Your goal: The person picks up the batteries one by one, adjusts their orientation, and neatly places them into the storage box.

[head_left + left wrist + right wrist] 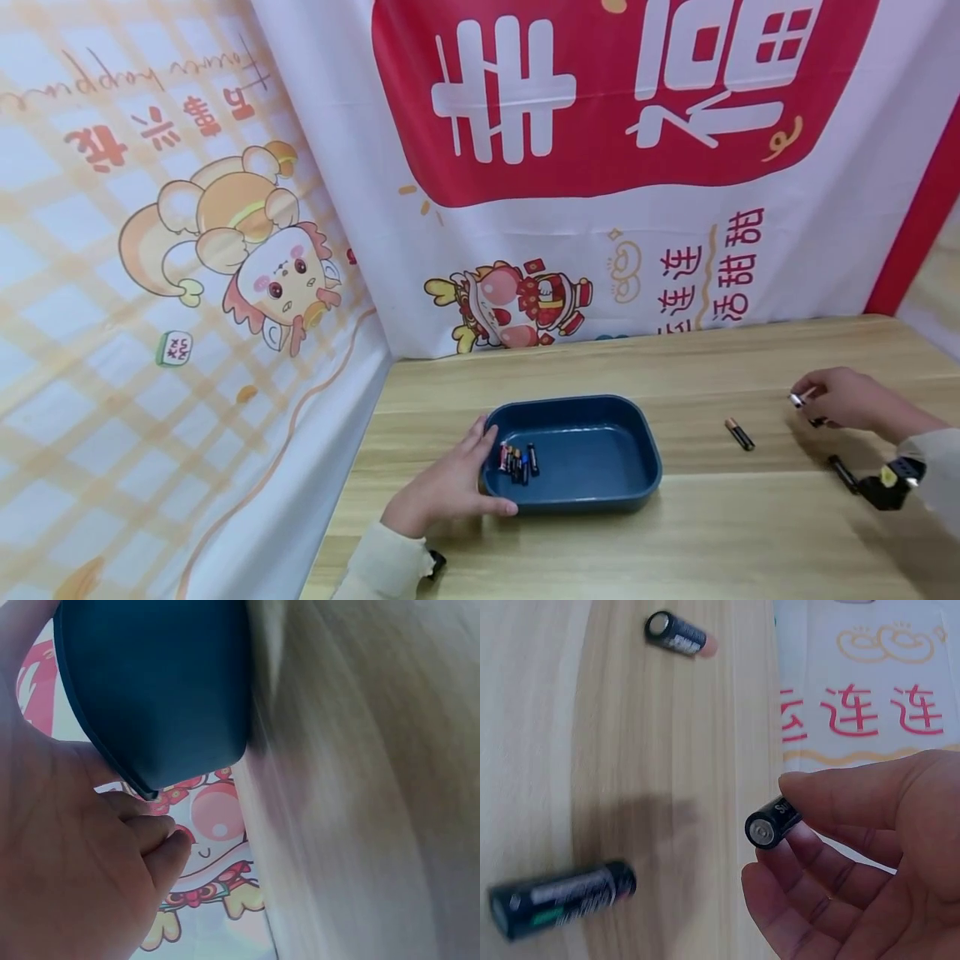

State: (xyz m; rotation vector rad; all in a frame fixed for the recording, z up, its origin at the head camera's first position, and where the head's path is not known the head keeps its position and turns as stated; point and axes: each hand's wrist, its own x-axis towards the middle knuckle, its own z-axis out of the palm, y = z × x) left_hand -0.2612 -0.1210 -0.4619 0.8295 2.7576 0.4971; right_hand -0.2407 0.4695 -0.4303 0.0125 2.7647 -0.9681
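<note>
In the head view, a dark blue rectangular tray point(600, 492) rests on the wooden table. My left hand point(450, 479) grips its left end, thumb along the near side and fingers at the far left corner. The tray's outer wall point(165, 697) fills the top of the left wrist view. Several small batteries point(517, 463) lie together inside, near the left hand. Off to the right, my right hand point(847, 400) pinches a black battery point(776, 823) between thumb and fingers, flat silver end showing. Two more batteries lie on the table, one copper-tipped point(739, 434), the other dark point(843, 473) below the right hand.
The wooden table point(720, 533) meets a white cloth point(630, 192) with red printing behind it. A checked, printed cloth point(150, 333) hangs along the left. A black wrist device point(888, 490) sits at the right sleeve, close to the dark battery.
</note>
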